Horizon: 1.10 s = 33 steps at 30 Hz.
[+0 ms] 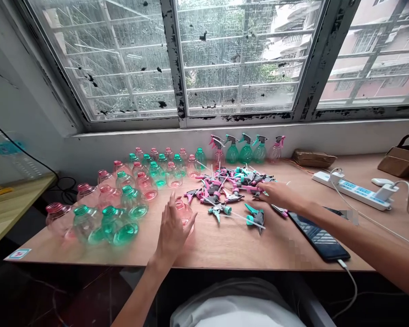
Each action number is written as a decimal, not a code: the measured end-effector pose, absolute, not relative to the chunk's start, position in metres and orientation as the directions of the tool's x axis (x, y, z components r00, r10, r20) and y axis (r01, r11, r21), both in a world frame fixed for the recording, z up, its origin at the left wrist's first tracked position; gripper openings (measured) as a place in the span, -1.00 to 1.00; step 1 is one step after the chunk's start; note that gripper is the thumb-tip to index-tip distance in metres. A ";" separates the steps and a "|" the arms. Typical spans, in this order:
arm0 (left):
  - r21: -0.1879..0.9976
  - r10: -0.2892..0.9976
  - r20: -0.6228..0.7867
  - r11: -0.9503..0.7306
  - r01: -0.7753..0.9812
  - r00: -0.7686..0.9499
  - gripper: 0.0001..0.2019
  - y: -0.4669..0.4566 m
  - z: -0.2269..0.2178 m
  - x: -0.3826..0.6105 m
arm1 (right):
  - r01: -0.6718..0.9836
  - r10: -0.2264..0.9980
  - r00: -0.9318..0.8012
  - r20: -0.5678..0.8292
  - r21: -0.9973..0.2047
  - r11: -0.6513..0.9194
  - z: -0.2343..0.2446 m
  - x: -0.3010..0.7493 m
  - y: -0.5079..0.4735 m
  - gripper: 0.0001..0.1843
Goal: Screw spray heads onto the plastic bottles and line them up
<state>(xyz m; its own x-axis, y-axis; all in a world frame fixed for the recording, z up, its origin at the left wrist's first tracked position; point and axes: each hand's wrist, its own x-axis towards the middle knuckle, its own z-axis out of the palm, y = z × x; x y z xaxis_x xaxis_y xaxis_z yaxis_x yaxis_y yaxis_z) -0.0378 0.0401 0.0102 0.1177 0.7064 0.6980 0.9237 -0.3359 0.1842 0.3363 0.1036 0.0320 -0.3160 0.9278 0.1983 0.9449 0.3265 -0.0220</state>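
Left hand point(172, 225) has fingers round a pink bottle point(183, 211) left of the trigger pile point(221, 187); right hand point(274, 193), at its right edge, grips unclearly.

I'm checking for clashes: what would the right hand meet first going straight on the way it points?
Most likely the heap of spray heads, which lies directly ahead of the right hand. Depth is unclear from this one view, so I can't say which head comes first.

Table point(211, 252): smooth wood, faint sheen. Bottle bodies point(132, 202) toward left edge: glossy see-through plastic. Trigger heads point(213, 187): smooth plastic. Phone point(318, 235) near front edge: glossy, glass-like. Power strip point(352, 190) toward right edge: smooth plastic. Window frame point(173, 50): rough, flaking.
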 end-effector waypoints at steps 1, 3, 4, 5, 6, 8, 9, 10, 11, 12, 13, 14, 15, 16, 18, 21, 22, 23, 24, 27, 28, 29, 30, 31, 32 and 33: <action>0.217 0.715 0.692 -0.330 0.919 0.093 -0.15 0.040 0.009 -0.038 | 0.943 0.923 -0.309 0.227 -0.053 0.329 0.038 0.340 0.101 -0.85; 0.274 0.735 0.677 -0.301 0.913 0.039 -0.15 0.040 0.007 -0.038 | 0.933 0.911 -0.283 0.300 -0.132 0.334 0.051 0.349 0.094 -0.86; 0.296 0.745 0.667 -0.282 0.912 0.014 -0.15 0.040 0.006 -0.038 | 0.924 0.901 -0.261 0.346 -0.180 0.337 0.058 0.354 0.089 -0.86; 0.313 0.754 0.656 -0.266 0.912 -0.005 -0.16 0.040 0.004 -0.039 | 0.911 0.887 -0.229 0.400 -0.234 0.340 0.064 0.358 0.081 -0.85; 0.323 0.764 0.645 -0.257 0.911 -0.013 -0.16 0.039 0.003 -0.039 | 0.893 0.869 -0.185 0.459 -0.291 0.343 0.070 0.361 0.072 -0.81; 0.324 0.785 0.619 -0.270 0.907 0.013 -0.17 0.038 0.000 -0.038 | 0.840 0.822 -0.075 0.565 -0.408 0.357 0.079 0.362 0.047 -0.69; 0.317 0.794 0.607 -0.292 0.903 0.044 -0.17 0.037 -0.001 -0.036 | 0.807 0.796 -0.020 0.605 -0.460 0.370 0.081 0.360 0.031 -0.65; 0.305 0.798 0.597 -0.321 0.896 0.083 -0.17 0.036 -0.003 -0.033 | 0.767 0.775 0.036 0.631 -0.514 0.383 0.082 0.355 0.015 -0.64; 0.289 0.798 0.589 -0.356 0.889 0.128 -0.17 0.034 -0.003 -0.029 | 0.724 0.764 0.077 0.641 -0.562 0.399 0.082 0.348 -0.001 -0.66; 0.268 0.793 0.583 -0.392 0.880 0.176 -0.17 0.031 -0.004 -0.025 | 0.657 0.751 0.130 0.648 -0.623 0.424 0.081 0.339 -0.018 -0.70; 0.243 0.785 0.579 -0.425 0.872 0.221 -0.17 0.028 -0.003 -0.020 | 0.477 0.748 0.241 0.618 -0.747 0.463 0.079 0.330 -0.033 -0.76; 0.215 0.775 0.574 -0.455 0.864 0.265 -0.19 0.024 -0.002 -0.015 | 0.350 0.756 0.308 0.577 -0.808 0.474 0.076 0.321 -0.046 -0.80; 0.187 0.764 0.569 -0.480 0.857 0.304 -0.20 0.021 -0.001 -0.010 | 0.284 0.746 0.360 0.560 -0.828 0.484 0.073 0.313 -0.058 -0.81; 0.163 0.755 0.562 -0.501 0.850 0.337 -0.21 0.017 0.000 -0.006 | 0.255 0.731 0.405 0.550 -0.835 0.487 0.070 0.307 -0.067 -0.80; 0.129 0.744 0.550 -0.526 0.841 0.380 -0.20 0.011 0.002 0.001 | 0.291 0.734 0.415 0.538 -0.843 0.453 0.066 0.299 -0.079 -0.79; 0.116 0.743 0.540 -0.530 0.840 0.395 -0.15 0.007 0.003 0.005 | 0.379 0.787 0.322 0.526 -0.834 0.402 0.062 0.298 -0.085 -0.80; 0.116 0.745 0.538 -0.529 0.841 0.394 -0.14 0.007 0.003 0.005 | 0.404 0.803 0.278 0.527 -0.823 0.400 0.060 0.299 -0.085 -0.81; 0.114 0.746 0.536 -0.529 0.841 0.396 -0.15 0.007 0.003 0.006 | 0.423 0.816 0.231 0.529 -0.810 0.405 0.058 0.298 -0.083 -0.82; 0.109 0.744 0.532 -0.533 0.839 0.404 -0.18 0.006 0.004 0.006 | 0.436 0.832 0.181 0.525 -0.801 0.410 0.055 0.298 -0.081 -0.84; 0.083 0.733 0.506 -0.565 0.821 0.454 -0.25 0.005 0.006 0.010 | 0.452 0.868 0.063 0.492 -0.790 0.415 0.044 0.291 -0.070 -0.85; 0.075 0.728 0.497 -0.578 0.813 0.472 -0.26 0.004 0.006 0.012 | 0.443 0.879 0.049 0.474 -0.799 0.407 0.040 0.288 -0.065 -0.84; 0.070 0.723 0.490 -0.590 0.805 0.487 -0.24 0.003 0.006 0.014 | 0.412 0.893 0.048 0.447 -0.824 0.390 0.036 0.284 -0.061 -0.82; 0.067 0.718 0.485 -0.600 0.797 0.499 -0.22 0.002 0.005 0.016 | 0.356 0.909 0.052 0.413 -0.858 0.370 0.031 0.281 -0.056 -0.80; 0.067 0.713 0.483 -0.609 0.790 0.508 -0.21 0.001 0.003 0.019 | 0.279 0.926 0.055 0.373 -0.896 0.344 0.026 0.277 -0.052 -0.76; 0.069 0.708 0.483 -0.617 0.784 0.515 -0.19 0.001 0.001 0.021 | 0.190 0.942 0.055 0.331 -0.930 0.316 0.020 0.273 -0.048 -0.72; 0.073 0.703 0.484 -0.626 0.777 0.521 -0.19 0.000 -0.001 0.023 | 0.121 0.953 0.050 0.297 -0.949 0.290 0.015 0.268 -0.045 -0.69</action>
<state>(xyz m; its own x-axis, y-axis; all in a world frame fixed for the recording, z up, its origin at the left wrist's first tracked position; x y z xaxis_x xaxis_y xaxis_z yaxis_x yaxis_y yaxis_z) 0.0232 0.0001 -0.0012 0.5210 0.7033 0.4837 0.7767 -0.6256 0.0732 0.2683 -0.0454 0.0149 0.0504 0.9534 0.2974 0.1214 0.2897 -0.9494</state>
